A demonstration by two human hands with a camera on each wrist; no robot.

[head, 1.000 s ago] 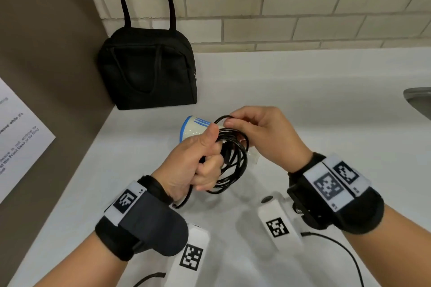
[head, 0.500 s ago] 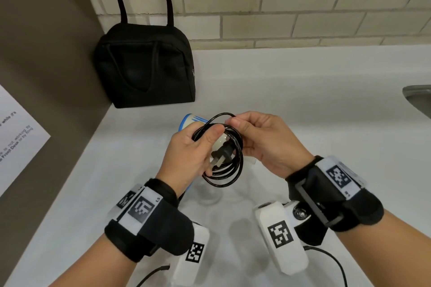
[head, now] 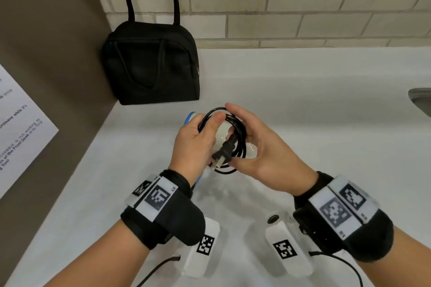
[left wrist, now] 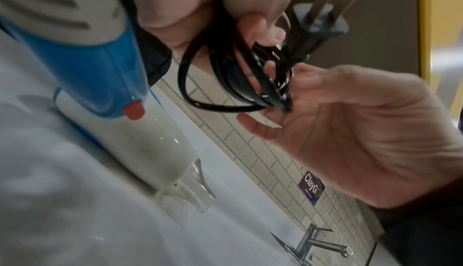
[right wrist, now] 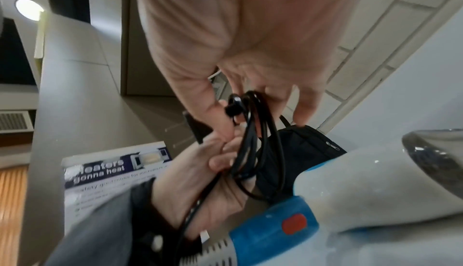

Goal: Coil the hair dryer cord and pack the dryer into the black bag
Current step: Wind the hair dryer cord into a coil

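Over by the corner the black bag [head: 151, 63] is sitting zipped, and I'm keeping my left hand [head: 194, 144] wrapped tight round the coiled cord [head: 240, 147] and hair dryer [left wrist: 105, 92] while my right hand [head: 263, 151] is pinching the loops so nothing's springing loose.

Looks like a shared pantry or kitchenette in some office or dorm: white counter [head: 303, 100] backed by cream brick tile [head: 279, 7], a chrome faucet [left wrist: 318, 245] over a sink further along it, and a microwave-rules notice [right wrist: 112, 171] posted beside it.
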